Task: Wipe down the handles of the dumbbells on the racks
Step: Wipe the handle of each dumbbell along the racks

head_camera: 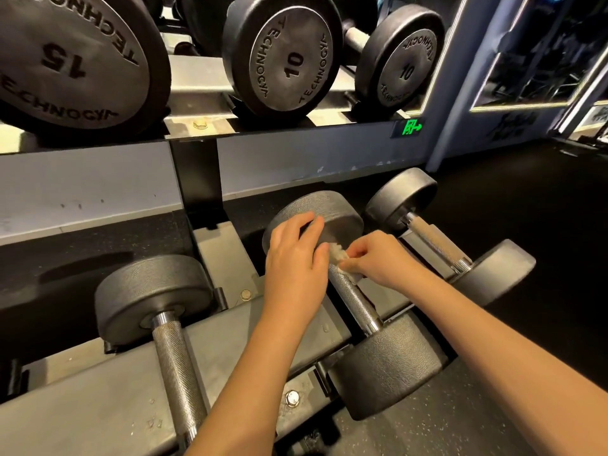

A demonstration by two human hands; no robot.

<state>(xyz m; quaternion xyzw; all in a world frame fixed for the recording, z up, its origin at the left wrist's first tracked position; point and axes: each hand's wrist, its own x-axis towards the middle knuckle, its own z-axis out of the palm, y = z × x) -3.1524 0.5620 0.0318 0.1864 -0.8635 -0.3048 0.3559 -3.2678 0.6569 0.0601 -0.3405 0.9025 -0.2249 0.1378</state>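
Observation:
On the lower rack (98, 406) lie three dumbbells with knurled steel handles. The middle dumbbell's handle (353, 299) runs between my hands. My right hand (381, 260) pinches a small white cloth (340, 258) wrapped over the far end of that handle. My left hand (296, 258) rests with curled fingers on the middle dumbbell's far head (335, 209), its thumb touching the cloth. The left dumbbell's handle (177, 366) and the right dumbbell's handle (434, 241) lie bare.
The upper rack shelf (197, 90) carries larger dumbbells marked 15 (65, 60) and 10 (289, 60), overhanging the lower row. A black upright post (197, 179) stands behind. Dark rubber floor (526, 209) lies to the right, with a mirror (543, 51) on the wall.

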